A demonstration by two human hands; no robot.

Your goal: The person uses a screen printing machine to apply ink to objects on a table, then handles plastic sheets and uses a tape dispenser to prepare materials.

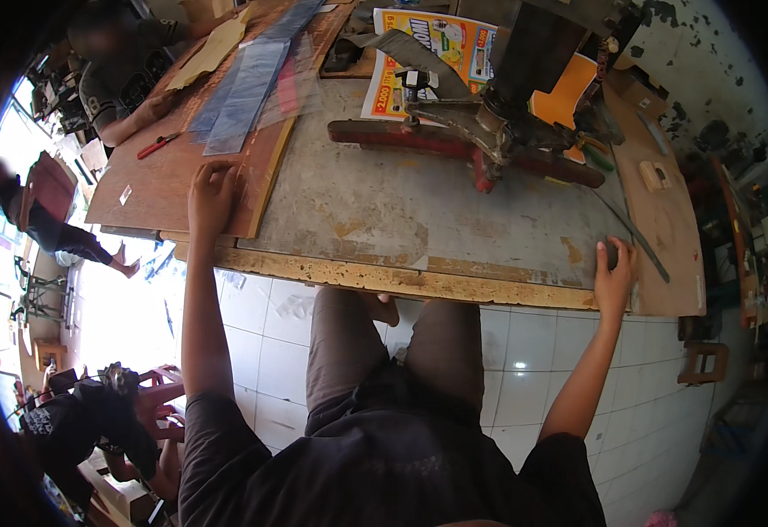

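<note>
My left hand (212,200) rests at the near part of a reddish-brown board (160,193), close to its yellowish edge strip (271,180). Its fingers are curled together, and whatever they may hold is hidden. At the right of the worktable (375,198), by the front edge, my right hand (615,279) has thumb and fingers closed around a small dark object (611,256) whose kind I cannot make out. Clear bluish plastic sheets (248,97) lie on the board beyond my left hand, with red-handled pliers or snips (155,147) beside them.
A heavy metal machine with a red base (401,136) stands at the table's far middle, near a colourful printed sheet (441,53). A long dark strip (638,230) lies near my right hand. Another person (125,70) sits at the far left, near brown paper (212,53).
</note>
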